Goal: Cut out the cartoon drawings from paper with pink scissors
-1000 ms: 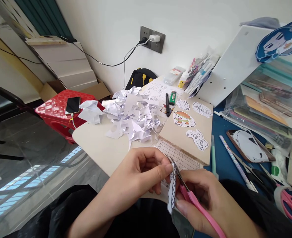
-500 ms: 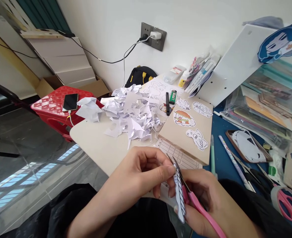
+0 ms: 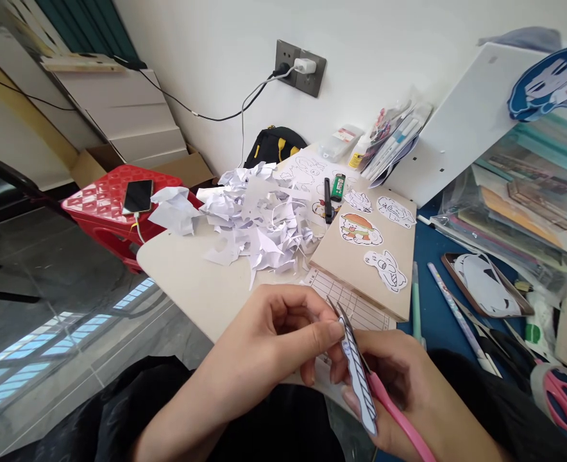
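Note:
Between thumb and fingers, my left hand (image 3: 283, 346) pinches a narrow paper cutout (image 3: 359, 378) with dark stripes drawn along it. My right hand (image 3: 408, 391) is closed around pink-handled scissors (image 3: 392, 410). Their blades are slightly parted and lie right behind the upper end of the cutout, by my left fingertips. The cutout's lower end hangs over my right thumb. Part of the scissor handles is hidden by the paper and my fingers. Beyond my hands, a tan board (image 3: 331, 256) carries several cut-out drawings, one a coloured burger figure (image 3: 360, 229).
A heap of white paper scraps (image 3: 269, 224) covers the middle of the table. A black cutter (image 3: 328, 199) and a green box (image 3: 338, 187) lie behind the board. On the right are pens, black scissors (image 3: 505, 353) and a brown tray (image 3: 485, 282). A phone (image 3: 138, 196) charges on a red stool (image 3: 95, 202).
The striped cutout has turned a little, its lower end swinging right. The scissor blades look closer together. The camera view has shifted slightly.

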The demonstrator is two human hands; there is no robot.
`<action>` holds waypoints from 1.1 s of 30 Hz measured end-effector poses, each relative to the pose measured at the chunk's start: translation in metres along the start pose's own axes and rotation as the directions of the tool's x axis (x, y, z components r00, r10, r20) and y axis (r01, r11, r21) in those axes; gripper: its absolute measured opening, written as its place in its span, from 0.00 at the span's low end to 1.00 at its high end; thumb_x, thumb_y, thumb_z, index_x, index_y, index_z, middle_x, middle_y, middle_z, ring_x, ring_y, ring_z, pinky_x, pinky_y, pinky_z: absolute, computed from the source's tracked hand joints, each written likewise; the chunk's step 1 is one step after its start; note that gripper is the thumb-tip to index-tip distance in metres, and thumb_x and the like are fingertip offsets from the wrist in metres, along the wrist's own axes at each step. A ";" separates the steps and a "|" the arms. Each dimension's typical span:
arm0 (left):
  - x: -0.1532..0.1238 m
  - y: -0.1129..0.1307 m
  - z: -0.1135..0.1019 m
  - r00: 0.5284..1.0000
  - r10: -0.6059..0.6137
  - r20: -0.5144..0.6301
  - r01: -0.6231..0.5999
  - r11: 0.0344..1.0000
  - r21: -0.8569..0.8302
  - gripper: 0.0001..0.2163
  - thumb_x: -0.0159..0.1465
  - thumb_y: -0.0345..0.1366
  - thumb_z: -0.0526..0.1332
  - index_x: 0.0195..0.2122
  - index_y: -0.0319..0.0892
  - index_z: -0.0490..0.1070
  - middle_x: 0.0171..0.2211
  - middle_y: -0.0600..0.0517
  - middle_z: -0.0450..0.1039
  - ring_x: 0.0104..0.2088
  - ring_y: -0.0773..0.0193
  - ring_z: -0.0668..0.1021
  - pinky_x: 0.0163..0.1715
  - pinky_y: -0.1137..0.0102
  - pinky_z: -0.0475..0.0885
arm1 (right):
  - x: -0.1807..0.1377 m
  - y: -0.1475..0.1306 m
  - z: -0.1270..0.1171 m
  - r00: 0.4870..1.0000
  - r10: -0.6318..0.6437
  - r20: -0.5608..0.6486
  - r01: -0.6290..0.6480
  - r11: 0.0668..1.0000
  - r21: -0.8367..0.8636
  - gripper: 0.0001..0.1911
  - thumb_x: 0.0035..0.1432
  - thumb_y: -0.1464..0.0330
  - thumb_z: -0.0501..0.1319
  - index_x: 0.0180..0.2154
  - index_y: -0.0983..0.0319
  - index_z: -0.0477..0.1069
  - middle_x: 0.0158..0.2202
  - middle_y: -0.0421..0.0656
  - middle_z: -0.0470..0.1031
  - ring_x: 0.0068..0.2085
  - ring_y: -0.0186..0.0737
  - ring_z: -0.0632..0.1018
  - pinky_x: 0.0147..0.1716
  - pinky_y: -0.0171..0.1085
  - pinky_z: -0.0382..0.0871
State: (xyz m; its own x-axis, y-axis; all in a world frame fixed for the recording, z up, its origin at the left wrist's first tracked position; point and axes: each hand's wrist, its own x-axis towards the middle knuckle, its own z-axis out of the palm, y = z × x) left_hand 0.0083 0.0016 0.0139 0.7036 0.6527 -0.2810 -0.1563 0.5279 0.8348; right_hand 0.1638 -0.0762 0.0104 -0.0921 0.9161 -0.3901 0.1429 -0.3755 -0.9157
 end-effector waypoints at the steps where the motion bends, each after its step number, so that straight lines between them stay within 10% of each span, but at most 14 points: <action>1: 0.000 0.000 0.000 1.000 0.001 0.007 -0.001 1.000 0.000 0.08 0.60 0.31 0.65 0.24 0.37 0.73 0.19 0.56 0.75 0.18 0.76 0.71 0.18 0.84 0.65 | 0.000 0.000 0.000 1.000 0.002 0.008 -0.002 1.000 -0.003 0.02 0.43 0.71 0.60 0.24 0.61 0.69 0.23 0.38 0.64 0.26 0.38 0.68 0.25 0.34 0.67; 33: -0.003 0.004 0.002 1.000 -0.022 -0.003 0.022 0.999 -0.025 0.06 0.57 0.26 0.67 0.24 0.37 0.72 0.18 0.58 0.71 0.19 0.74 0.69 0.19 0.83 0.65 | 0.001 -0.001 -0.003 0.999 -0.007 0.047 0.012 0.996 -0.093 0.09 0.37 0.80 0.55 0.23 0.60 0.66 0.25 0.37 0.63 0.28 0.37 0.64 0.26 0.33 0.61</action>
State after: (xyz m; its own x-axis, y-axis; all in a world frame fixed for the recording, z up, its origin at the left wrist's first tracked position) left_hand 0.0070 0.0010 0.0185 0.7049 0.6426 -0.3003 -0.1586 0.5554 0.8163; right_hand 0.1664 -0.0746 0.0108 -0.1395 0.9112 -0.3875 0.2325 -0.3503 -0.9073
